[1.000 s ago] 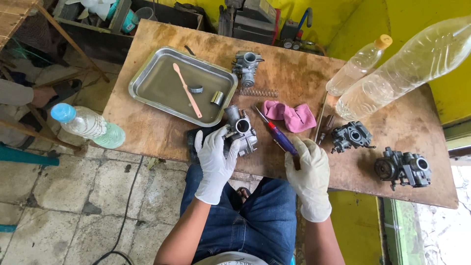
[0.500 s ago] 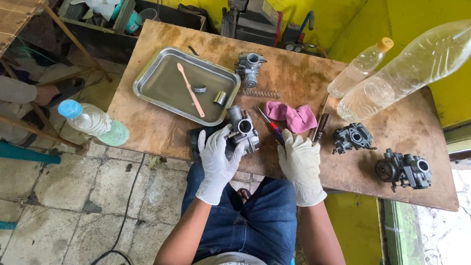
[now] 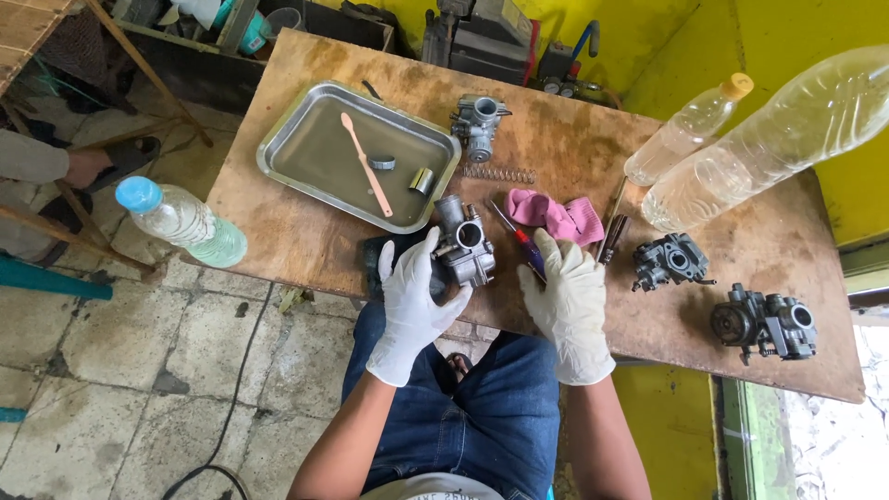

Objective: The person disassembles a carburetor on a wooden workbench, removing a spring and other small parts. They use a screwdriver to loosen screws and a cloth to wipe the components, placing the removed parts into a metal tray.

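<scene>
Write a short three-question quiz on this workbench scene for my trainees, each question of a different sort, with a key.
1. True or false: the left hand holds a carburetor.
2. What lies under the right hand? A) a screwdriver B) a hammer C) a paintbrush
3. Fill in: the pink toothbrush lies in the metal ___.

Key
1. True; the gloved fingers wrap its near side.
2. A; its shaft and red and blue handle show beside the pink cloth.
3. Tray.
</scene>
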